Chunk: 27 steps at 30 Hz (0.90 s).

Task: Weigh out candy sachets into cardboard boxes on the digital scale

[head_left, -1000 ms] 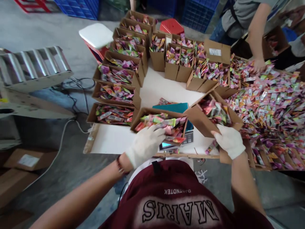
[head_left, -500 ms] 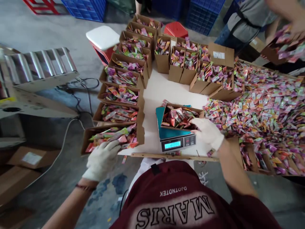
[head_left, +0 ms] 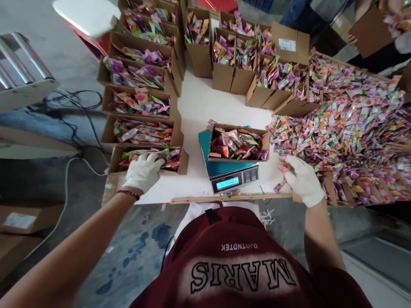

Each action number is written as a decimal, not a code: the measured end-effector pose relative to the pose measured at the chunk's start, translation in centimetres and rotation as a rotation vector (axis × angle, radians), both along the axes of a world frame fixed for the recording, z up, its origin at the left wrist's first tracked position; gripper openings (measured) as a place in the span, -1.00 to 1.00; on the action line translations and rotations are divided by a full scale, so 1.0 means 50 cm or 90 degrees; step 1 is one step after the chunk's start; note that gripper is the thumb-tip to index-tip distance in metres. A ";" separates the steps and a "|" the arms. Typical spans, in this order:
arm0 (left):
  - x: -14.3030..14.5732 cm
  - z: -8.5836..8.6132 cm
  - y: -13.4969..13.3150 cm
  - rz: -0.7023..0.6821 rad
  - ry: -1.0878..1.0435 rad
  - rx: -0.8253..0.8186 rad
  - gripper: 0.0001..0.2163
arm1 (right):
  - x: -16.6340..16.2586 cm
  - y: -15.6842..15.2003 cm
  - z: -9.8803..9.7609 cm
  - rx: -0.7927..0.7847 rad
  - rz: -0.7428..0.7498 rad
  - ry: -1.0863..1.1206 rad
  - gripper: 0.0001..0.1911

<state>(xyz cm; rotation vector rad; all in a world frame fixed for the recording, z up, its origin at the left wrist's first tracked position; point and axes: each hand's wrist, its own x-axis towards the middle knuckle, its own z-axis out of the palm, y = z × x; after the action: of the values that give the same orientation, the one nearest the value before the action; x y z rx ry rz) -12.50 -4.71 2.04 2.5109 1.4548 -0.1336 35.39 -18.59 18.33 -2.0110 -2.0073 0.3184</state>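
Note:
My left hand [head_left: 144,172], in a white glove, lies over the packets in the nearest cardboard box [head_left: 184,162] of the left row, its fingers stretched out. Gloved too, my right hand [head_left: 303,179] hovers right of the scale with its fingers apart and nothing seen in them. On the teal pan of the digital scale [head_left: 210,169] sits an open box of small colourful packets [head_left: 236,143]. The scale's lit display [head_left: 227,183] is hard to read. A few loose packets [head_left: 282,187] lie just left of my right hand.
A large heap of packets [head_left: 343,124] covers the table's right side. Filled boxes [head_left: 233,79] line the far edge and the left. Along the front runs a wooden strip [head_left: 192,199]. A roller conveyor [head_left: 25,64] stands at left; a co-worker's hand [head_left: 400,17] is at top right.
My right hand has left the box on the scale and moved right. The box under my left hand now sits farther in on the table, level with its row. The view has shifted.

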 end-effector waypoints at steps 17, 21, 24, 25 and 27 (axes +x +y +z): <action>0.075 0.140 -0.045 0.079 -0.106 0.100 -0.70 | -0.056 0.150 -0.039 -0.037 0.217 -0.071 -0.61; 0.185 0.214 -0.056 0.004 -0.225 0.151 -0.72 | -0.068 0.198 -0.082 -0.082 0.236 -0.152 -0.72; 0.264 0.247 -0.051 -0.036 -0.282 0.143 -0.73 | -0.054 0.204 -0.081 -0.026 0.225 -0.001 -0.78; 0.285 0.253 -0.049 -0.041 -0.300 0.136 -0.74 | -0.044 0.197 -0.075 -0.006 0.215 0.090 -0.78; 0.316 0.261 -0.049 -0.047 -0.329 0.124 -0.73 | -0.018 0.174 -0.061 0.022 0.173 0.267 -0.77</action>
<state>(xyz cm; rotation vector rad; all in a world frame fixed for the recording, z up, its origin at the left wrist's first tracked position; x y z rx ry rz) 3.29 -7.13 15.10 2.4802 1.2058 0.6262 34.48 -9.88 15.26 -1.4921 -1.9865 0.6938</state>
